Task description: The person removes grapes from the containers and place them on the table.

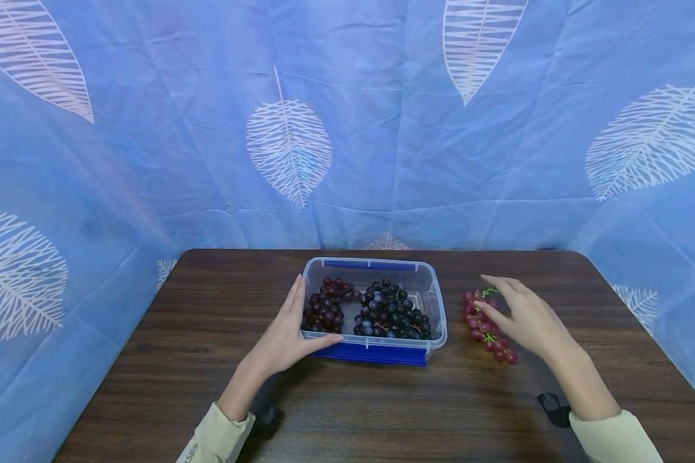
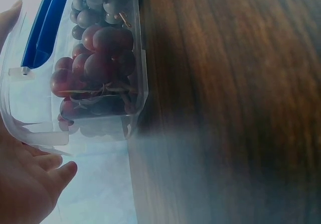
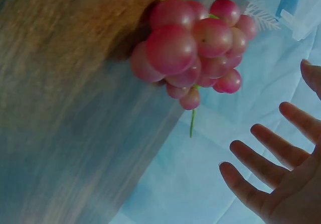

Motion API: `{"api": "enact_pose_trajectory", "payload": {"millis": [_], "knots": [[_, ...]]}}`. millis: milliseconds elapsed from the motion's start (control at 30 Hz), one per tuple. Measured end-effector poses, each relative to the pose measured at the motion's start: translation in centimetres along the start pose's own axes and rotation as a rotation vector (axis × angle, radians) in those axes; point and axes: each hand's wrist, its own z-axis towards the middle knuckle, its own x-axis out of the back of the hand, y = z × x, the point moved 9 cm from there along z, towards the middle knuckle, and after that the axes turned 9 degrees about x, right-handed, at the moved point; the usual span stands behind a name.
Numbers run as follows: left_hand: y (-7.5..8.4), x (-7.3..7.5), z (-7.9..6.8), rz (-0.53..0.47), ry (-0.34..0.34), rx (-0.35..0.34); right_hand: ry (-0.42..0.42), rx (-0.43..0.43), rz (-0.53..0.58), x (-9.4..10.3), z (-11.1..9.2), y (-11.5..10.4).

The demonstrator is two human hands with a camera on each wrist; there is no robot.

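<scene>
Your right hand (image 1: 524,315): fingers spread, nothing held, just by red grapes (image 1: 484,327), right of box (image 1: 376,354). Pinching only stem (image 1: 489,291) could snap it. Your left hand (image 1: 284,331): straight fingers along box's left side; hard push might slide box. Table (image 1: 382,411) room toward you; far edge close behind box.

We note a clear rectangular plastic container with a blue front latch (image 1: 394,342) on a dark brown wood-grain table (image 1: 382,411). Contents: one dark red grape bunch (image 1: 327,310) at left, black grapes (image 1: 390,313) at right. Left hand (image 1: 284,337): fingers along the left wall, thumb on the front rim. Right of the container we see the right hand (image 1: 527,319) over a pinkish-red grape bunch with green stems (image 1: 479,325). Backdrop: blue cloth, white leaf prints (image 1: 353,148).
</scene>
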Motion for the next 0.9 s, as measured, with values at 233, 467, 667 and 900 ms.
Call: {"api": "enact_pose_trajectory", "payload": {"millis": [233, 467, 667, 900], "knots": [[0.0, 0.0, 0.0, 0.006, 0.004, -0.002, 0.017, 0.03, -0.007, 0.5, 0.2, -1.3], [0.1, 0.1, -0.1, 0.048, 0.017, -0.01, 0.023, 0.057, 0.004, 0.8, 0.6, -2.5], [0.3, 0.2, 0.0, 0.095, 0.044, -0.041, 0.041, 0.094, 0.006, 0.9, 1.0, -3.5], [0.4, 0.3, 0.0, 0.151, 0.063, -0.06, 0.065, 0.145, -0.002, 1.1, 1.4, -4.7]]}}
